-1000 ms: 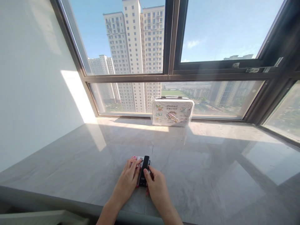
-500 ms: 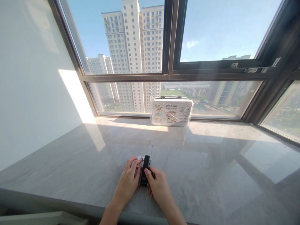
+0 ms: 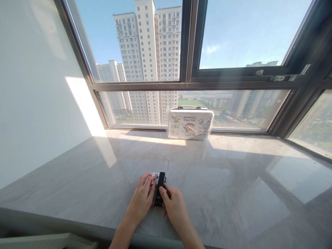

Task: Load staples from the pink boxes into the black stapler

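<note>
You had the black device (image 3: 161, 180) just inside six o'clock on the sill (image 3: 77, 183), along the right side of a printed packet (image 3: 154, 174). Your right hand (image 3: 175, 204) held the device, thumb on top and fingers around its right side. Your left hand (image 3: 141, 195) covered the packet; whether its fingers gripped or merely rested was hidden. The wrapped case (image 3: 190, 125) stood well apart, towards one o'clock from the device. The two items were already together and, I judged, handling was midway: neither was released, and how much remained was unclear.
</note>
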